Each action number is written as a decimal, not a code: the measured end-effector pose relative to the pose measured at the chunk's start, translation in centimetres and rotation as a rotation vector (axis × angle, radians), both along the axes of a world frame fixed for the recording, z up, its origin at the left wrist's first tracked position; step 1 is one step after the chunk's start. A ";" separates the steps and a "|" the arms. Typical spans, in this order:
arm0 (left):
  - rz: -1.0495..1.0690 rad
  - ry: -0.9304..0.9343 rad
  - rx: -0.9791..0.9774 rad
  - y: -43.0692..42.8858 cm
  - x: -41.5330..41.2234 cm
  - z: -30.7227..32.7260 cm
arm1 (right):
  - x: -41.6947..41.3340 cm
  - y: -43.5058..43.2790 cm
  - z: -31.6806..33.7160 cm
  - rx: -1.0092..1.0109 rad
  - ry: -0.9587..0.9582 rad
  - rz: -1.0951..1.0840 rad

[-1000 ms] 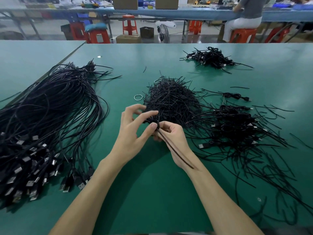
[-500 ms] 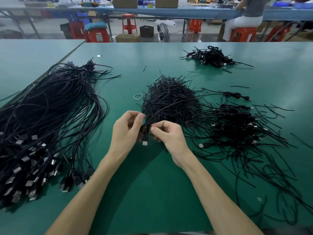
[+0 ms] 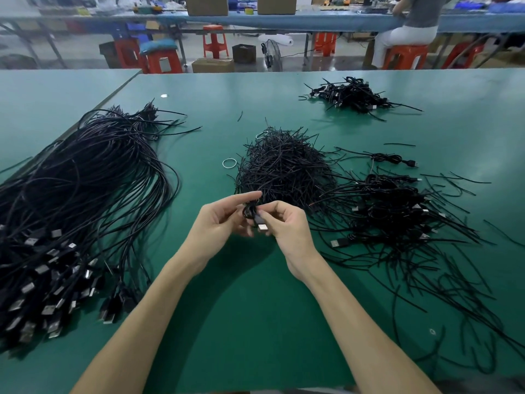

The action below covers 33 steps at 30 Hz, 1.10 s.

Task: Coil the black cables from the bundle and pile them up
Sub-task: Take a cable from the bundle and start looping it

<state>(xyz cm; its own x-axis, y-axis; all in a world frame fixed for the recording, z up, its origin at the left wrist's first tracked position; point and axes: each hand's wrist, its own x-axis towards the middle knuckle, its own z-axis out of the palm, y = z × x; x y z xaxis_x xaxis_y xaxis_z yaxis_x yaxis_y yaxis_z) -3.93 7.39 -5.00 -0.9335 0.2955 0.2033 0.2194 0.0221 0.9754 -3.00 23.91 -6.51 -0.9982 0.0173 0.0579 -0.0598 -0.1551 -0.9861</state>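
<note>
We work at a green table (image 3: 255, 322) in a workshop, with red stools (image 3: 164, 61) and a seated person (image 3: 409, 29) at a long bench far beyond our hands. Our left hand (image 3: 216, 226) and right hand (image 3: 287, 228) meet above the table, and both pinch 1 small coiled cable (image 3: 249, 211) between them: the left thumb and forefinger close on the top of the coil, and the curled right fingers hold it by its plug (image 3: 262, 226), whose metal end points down toward us. To the left of the left hand lies the big bundle (image 3: 85, 194) of long black cables, plugs nearest us. Just beyond the hands sits a heap of short black ties (image 3: 284, 166), with a pale ring (image 3: 229, 163) lying beside it. To the right of the right hand spreads the pile of coiled cables (image 3: 397, 211), and a smaller pile (image 3: 352, 95) lies well beyond that.
</note>
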 end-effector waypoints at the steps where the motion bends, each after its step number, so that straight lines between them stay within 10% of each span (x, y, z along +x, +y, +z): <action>1: 0.062 0.051 -0.054 0.1 0.0 0.0 | -0.1 -0.1 -0.1 0.020 0.001 -0.010; 9: 0.133 0.461 -0.441 0.3 0.2 0.2 | 0.1 -0.4 0.0 -0.008 0.036 0.032; 33: 0.352 0.465 -0.442 1.1 0.2 -0.4 | 0.5 -0.8 0.1 0.170 0.091 -0.075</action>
<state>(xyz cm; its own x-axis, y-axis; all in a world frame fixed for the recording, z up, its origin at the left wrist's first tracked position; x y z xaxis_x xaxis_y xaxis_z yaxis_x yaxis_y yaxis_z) -3.77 8.46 -5.45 -0.8346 0.1402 0.5327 0.5160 0.5377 0.6668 -2.48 23.13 -6.45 -0.9850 0.0732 0.1561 -0.1549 0.0217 -0.9877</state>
